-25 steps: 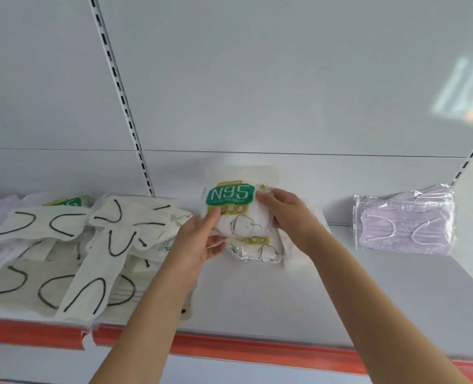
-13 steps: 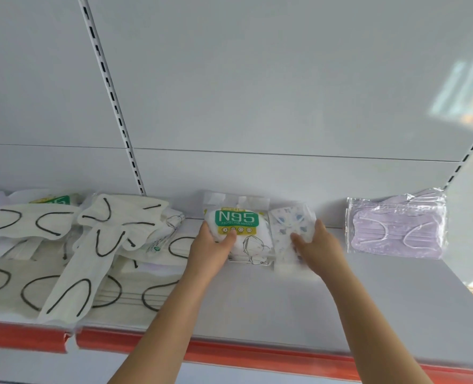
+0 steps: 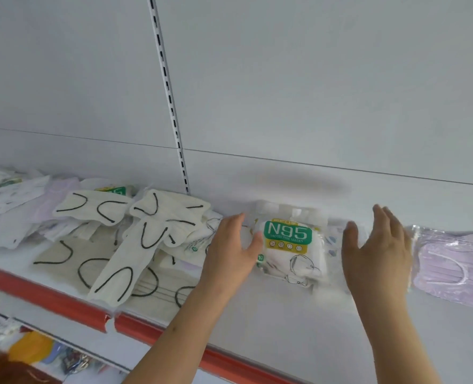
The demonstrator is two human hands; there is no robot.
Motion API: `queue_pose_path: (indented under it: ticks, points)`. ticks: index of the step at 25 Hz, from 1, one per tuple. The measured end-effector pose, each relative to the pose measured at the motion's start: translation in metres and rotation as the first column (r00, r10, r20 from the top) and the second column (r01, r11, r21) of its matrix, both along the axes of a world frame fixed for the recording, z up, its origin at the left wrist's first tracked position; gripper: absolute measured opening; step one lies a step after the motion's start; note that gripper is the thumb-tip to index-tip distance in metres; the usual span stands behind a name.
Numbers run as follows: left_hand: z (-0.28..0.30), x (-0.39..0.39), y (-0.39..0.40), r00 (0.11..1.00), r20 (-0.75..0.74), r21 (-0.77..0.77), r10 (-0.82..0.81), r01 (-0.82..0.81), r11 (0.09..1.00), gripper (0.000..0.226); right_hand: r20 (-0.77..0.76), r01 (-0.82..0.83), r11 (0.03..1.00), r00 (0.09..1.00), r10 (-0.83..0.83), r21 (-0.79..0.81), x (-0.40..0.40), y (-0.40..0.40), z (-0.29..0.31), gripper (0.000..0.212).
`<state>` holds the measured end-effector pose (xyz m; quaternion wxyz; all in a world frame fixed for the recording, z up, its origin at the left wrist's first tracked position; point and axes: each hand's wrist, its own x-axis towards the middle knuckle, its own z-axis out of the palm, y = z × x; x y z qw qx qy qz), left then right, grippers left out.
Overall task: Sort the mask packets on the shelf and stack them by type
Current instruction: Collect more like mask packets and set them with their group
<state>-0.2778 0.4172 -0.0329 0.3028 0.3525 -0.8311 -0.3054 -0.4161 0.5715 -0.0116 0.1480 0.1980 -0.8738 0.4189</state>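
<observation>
A long white shelf [image 3: 299, 322] with a red front strip [image 3: 63, 300] runs across in front of the person, backed by a pale panel wall with a slotted upright rail [image 3: 168, 98].

From about nine to eleven o'clock of the hands, a loose spread of cream mask packets with black ear loops [image 3: 135, 245] lies overlapping, some flat, one long piece slanting toward the shelf edge. Beyond them, further toward nine o'clock, whiter packets [image 3: 10, 200] lie in a jumble, with a green-labelled one partly showing behind.

At three o'clock, a clear packet of lilac masks [image 3: 451, 261] lies flat, its near end just behind the right hand.

Between the two hands, at twelve o'clock, lies the N95 packet [image 3: 290, 250], white with a green label, resting on top of at least one more like it. A pale blue-printed packet [image 3: 332, 245] sits just beside it at its three o'clock side, blurred.

The left hand [image 3: 232, 250] has a wide grip, fingers straight, thumb touching the N95 packet's left edge. The right hand [image 3: 379, 253] is also spread wide, holding nothing, hovering between the N95 stack and the lilac masks.

At seven o'clock a lower shelf shows coloured items [image 3: 33, 350], too blurred to name.
</observation>
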Motion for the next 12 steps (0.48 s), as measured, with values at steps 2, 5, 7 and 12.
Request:
queue_pose_path:
  ticks: [2, 5, 7, 12]
  points:
    - [0.002, 0.021, -0.018, 0.994, -0.091, -0.145, 0.065, -0.078, 0.986, 0.041, -0.06, -0.159, 0.975, 0.987, 0.151, -0.157, 0.03, -0.026, 0.015, 0.046]
    - [-0.007, 0.065, -0.06, 0.937, 0.198, -0.31, 0.289, -0.22, 0.925, 0.064, 0.064, -0.41, 0.905, 0.906, 0.418, -0.117, 0.071, -0.074, 0.009, 0.041]
    - [-0.014, 0.099, -0.09, 0.751, 0.548, -0.181, 0.368, -0.322, 0.929, 0.093, 0.176, -0.528, 0.848, 0.832, 0.526, -0.036, 0.092, -0.106, -0.006, 0.039]
    - [-0.025, 0.157, -0.132, 0.909, 0.333, 0.008, 0.253, -0.271, 0.963, 0.019, 0.207, -0.58, 0.801, 0.81, 0.549, 0.146, 0.129, -0.187, -0.022, 0.041]
